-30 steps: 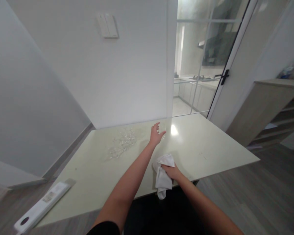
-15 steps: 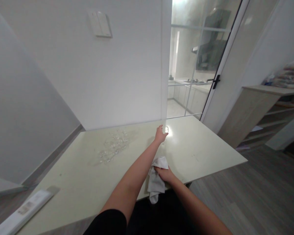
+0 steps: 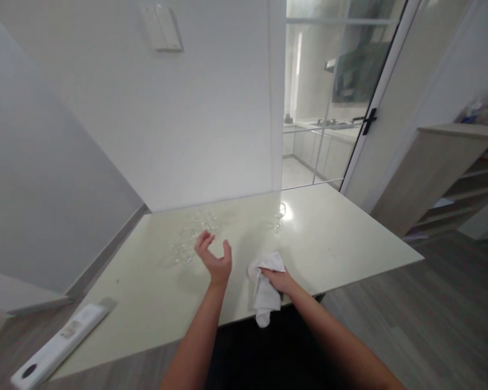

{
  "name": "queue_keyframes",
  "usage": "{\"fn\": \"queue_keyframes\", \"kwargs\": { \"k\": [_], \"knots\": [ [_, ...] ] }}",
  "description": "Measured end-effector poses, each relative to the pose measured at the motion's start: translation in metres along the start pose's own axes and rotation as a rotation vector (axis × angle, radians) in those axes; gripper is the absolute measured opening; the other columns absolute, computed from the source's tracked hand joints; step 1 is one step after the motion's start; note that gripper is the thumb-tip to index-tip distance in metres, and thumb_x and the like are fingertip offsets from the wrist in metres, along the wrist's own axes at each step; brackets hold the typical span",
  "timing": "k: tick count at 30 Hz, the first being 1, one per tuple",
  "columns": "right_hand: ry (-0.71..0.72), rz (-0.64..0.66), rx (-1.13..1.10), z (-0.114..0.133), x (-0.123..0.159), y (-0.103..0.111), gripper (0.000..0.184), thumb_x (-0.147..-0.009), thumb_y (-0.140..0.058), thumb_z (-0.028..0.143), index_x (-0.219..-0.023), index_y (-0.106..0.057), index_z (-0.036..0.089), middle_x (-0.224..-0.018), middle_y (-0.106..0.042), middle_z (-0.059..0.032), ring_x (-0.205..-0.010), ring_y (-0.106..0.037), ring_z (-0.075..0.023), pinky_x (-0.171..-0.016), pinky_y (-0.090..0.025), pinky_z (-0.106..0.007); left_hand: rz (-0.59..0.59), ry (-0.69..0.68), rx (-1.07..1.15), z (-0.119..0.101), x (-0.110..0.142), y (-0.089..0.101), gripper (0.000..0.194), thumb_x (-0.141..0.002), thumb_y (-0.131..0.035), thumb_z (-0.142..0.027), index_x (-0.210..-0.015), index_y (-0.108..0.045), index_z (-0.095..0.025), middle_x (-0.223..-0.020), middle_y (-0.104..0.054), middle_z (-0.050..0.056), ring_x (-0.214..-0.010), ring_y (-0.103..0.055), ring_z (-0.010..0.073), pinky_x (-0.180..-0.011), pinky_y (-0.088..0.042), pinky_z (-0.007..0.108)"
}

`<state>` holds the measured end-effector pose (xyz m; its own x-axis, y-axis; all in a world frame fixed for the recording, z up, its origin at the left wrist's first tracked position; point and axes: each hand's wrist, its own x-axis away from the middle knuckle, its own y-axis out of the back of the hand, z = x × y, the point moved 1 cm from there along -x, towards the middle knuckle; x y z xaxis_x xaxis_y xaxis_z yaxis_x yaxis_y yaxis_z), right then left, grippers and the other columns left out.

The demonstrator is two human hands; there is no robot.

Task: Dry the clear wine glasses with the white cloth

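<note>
My left hand [image 3: 214,255] is in the air over the left half of the table, thumb and fingers apart in a curve, with nothing in it. Just beyond it and to its left stand several clear stemmed glasses [image 3: 183,252] in a cluster. My right hand [image 3: 277,279] grips a white cloth [image 3: 265,295], which hangs down over the table's front edge. A single stemmed glass [image 3: 280,214] stands upright by itself toward the back, beside a bright light reflection; neither hand touches it.
The pale glossy table [image 3: 333,238] runs up to a white wall and a glass door [image 3: 313,108]. A long white box-like object [image 3: 61,346] lies at its left front corner. A wooden shelf [image 3: 431,173] stands on the right.
My left hand has let go of or left the single glass and moved left toward the glass cluster. My right hand stays with the cloth. The view has shifted slightly.
</note>
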<state>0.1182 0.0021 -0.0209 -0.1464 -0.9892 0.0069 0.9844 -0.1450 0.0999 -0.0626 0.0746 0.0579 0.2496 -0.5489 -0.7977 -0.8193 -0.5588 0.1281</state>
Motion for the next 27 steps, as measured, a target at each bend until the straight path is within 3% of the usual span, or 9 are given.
{"fn": "queue_keyframes", "kwargs": {
  "k": [3, 5, 9, 12, 15, 19, 23, 26, 27],
  "knots": [
    [-0.009, 0.025, 0.006, 0.003, 0.002, 0.000, 0.027, -0.076, -0.065, 0.035, -0.098, -0.070, 0.022, -0.112, -0.070, -0.0062, -0.110, -0.062, -0.0231, -0.107, -0.040, -0.041, -0.176, 0.071, -0.232, 0.030, -0.006, 0.044, 0.063, -0.075, -0.066, -0.029, -0.126, -0.032, -0.016, -0.136, -0.034, 0.019, -0.128, -0.037, 0.0284, -0.101, -0.035, 0.047],
    [-0.016, 0.017, 0.011, 0.004, 0.003, 0.000, 0.028, -0.076, -0.064, 0.035, -0.099, -0.070, 0.021, -0.112, -0.070, -0.0072, -0.109, -0.063, -0.0233, -0.105, -0.041, -0.041, -0.219, 0.162, -0.293, 0.052, -0.010, 0.058, 0.078, -0.073, -0.068, -0.034, -0.134, -0.023, -0.016, -0.139, -0.031, 0.019, -0.130, -0.034, 0.0280, -0.103, -0.035, 0.047],
    [-0.033, -0.006, 0.018, 0.003, 0.003, 0.001, 0.028, -0.076, -0.064, 0.036, -0.098, -0.070, 0.021, -0.110, -0.071, -0.0072, -0.107, -0.064, -0.0238, -0.103, -0.043, -0.041, -0.139, 0.341, -0.319, 0.094, -0.016, 0.060, 0.102, -0.061, -0.078, -0.046, -0.137, -0.019, -0.012, -0.143, -0.021, 0.022, -0.136, -0.023, 0.0332, -0.110, -0.025, 0.051],
    [-0.025, -0.014, 0.012, 0.002, 0.004, 0.002, 0.028, -0.075, -0.064, 0.036, -0.098, -0.070, 0.021, -0.109, -0.071, -0.0071, -0.107, -0.064, -0.0240, -0.103, -0.044, -0.041, -0.086, 0.433, -0.311, 0.115, -0.015, 0.054, 0.098, -0.059, -0.079, -0.049, -0.134, -0.028, -0.010, -0.145, -0.015, 0.023, -0.140, -0.013, 0.0358, -0.114, -0.015, 0.052],
    [-0.041, -0.017, 0.005, 0.002, 0.006, 0.004, 0.029, -0.072, -0.067, 0.036, -0.096, -0.070, 0.020, -0.108, -0.071, -0.0078, -0.104, -0.065, -0.0245, -0.101, -0.046, -0.040, -0.076, 0.497, -0.288, 0.124, -0.014, 0.052, 0.083, -0.061, -0.077, -0.048, -0.126, -0.039, -0.012, -0.145, -0.014, 0.021, -0.139, -0.015, 0.0342, -0.114, -0.017, 0.051],
    [-0.089, -0.017, -0.013, 0.002, 0.007, 0.004, 0.032, -0.066, -0.072, 0.034, -0.095, -0.070, 0.020, -0.109, -0.071, -0.0086, -0.103, -0.065, -0.0259, -0.098, -0.048, -0.041, -0.123, 0.457, -0.281, 0.115, -0.014, 0.058, 0.058, -0.069, -0.073, -0.043, -0.113, -0.049, -0.013, -0.142, -0.021, 0.019, -0.138, -0.020, 0.0319, -0.112, -0.021, 0.049],
    [-0.105, -0.033, -0.008, 0.002, 0.006, 0.003, 0.033, -0.066, -0.072, 0.033, -0.096, -0.070, 0.022, -0.111, -0.070, -0.0071, -0.105, -0.064, -0.0262, -0.101, -0.047, -0.042, -0.130, 0.259, -0.235, 0.083, -0.013, 0.063, 0.060, -0.079, -0.064, -0.043, -0.126, -0.041, -0.014, -0.131, -0.042, 0.016, -0.122, -0.044, 0.0256, -0.102, -0.036, 0.044],
    [-0.098, -0.022, -0.007, 0.003, 0.007, 0.004, 0.037, -0.064, -0.074, 0.032, -0.099, -0.069, 0.021, -0.112, -0.070, -0.0075, -0.106, -0.064, -0.0265, -0.100, -0.047, -0.041, 0.089, 0.014, -0.279, 0.047, -0.007, 0.060, 0.053, -0.082, -0.062, -0.041, -0.126, -0.047, -0.016, -0.105, -0.060, 0.009, -0.102, -0.057, 0.0223, -0.095, -0.041, 0.039],
    [-0.095, -0.002, -0.011, 0.004, 0.008, 0.004, 0.040, -0.063, -0.075, 0.032, -0.101, -0.069, 0.021, -0.113, -0.069, -0.0074, -0.107, -0.063, -0.0265, -0.101, -0.047, -0.041, 0.228, -0.079, -0.290, 0.035, -0.003, 0.056, 0.052, -0.082, -0.062, -0.041, -0.126, -0.049, -0.017, -0.095, -0.062, 0.007, -0.093, -0.060, 0.0212, -0.090, -0.043, 0.036]
  ]
}}
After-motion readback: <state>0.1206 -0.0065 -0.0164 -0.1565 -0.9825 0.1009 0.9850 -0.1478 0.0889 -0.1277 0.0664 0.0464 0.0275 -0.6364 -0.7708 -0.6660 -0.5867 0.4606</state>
